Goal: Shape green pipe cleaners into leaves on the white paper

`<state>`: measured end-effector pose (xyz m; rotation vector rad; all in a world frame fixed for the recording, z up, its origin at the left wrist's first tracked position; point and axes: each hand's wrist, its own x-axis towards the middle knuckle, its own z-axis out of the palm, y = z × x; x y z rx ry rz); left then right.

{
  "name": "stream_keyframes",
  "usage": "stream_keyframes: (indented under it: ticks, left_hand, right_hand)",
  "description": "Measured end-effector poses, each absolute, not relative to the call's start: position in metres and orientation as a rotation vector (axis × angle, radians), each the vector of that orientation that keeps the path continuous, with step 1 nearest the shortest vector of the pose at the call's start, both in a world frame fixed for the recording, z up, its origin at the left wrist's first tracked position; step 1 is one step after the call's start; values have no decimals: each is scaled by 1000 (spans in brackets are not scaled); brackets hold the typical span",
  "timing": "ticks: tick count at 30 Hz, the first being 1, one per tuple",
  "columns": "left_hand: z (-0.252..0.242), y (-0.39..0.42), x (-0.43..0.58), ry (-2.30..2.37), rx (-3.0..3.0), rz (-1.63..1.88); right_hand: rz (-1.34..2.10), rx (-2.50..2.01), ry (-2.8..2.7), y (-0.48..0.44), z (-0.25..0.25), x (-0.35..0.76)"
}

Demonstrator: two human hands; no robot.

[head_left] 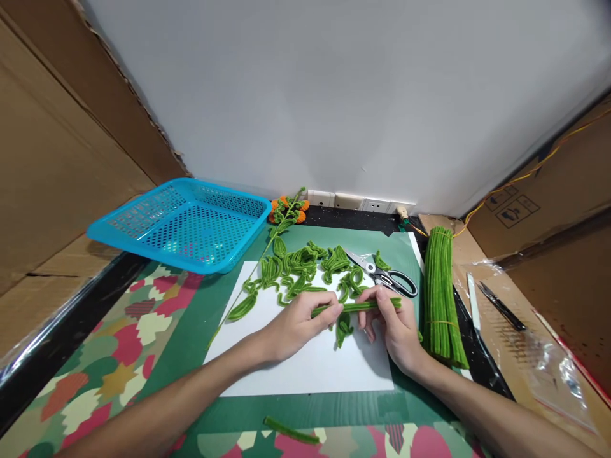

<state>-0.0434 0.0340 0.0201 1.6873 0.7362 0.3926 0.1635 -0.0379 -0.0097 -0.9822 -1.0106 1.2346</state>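
Note:
Between my two hands runs a short bunch of green pipe cleaners (358, 306), held level above the white paper (305, 369). My left hand (312, 318) pinches its left end with thumb and forefinger. Near the other end, my right hand (394, 321) grips it, thumb on top. Behind the hands lie many curled green pipe-cleaner pieces (300, 262) in a loose heap. Scissors (382, 273) rest just beyond my right hand, blades partly apart. A finished-looking stem with orange flowers and green leaves (281, 222) lies at the back left.
A blue plastic basket (224, 257) stands at the left. On the right are a thick tied bundle of green pipe cleaners (442, 292), a white-handled tool (472, 302) and dark pointed tweezers (501, 306). One green piece (291, 430) lies at the front edge. Sockets (348, 201) line the wall.

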Motion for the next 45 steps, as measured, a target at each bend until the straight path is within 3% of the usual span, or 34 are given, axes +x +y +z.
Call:
stream_keyframes:
  ticks: [45]
  left_hand:
    - [10, 42, -38, 694, 1433, 443]
  right_hand:
    - [994, -1083, -1253, -38, -6, 164]
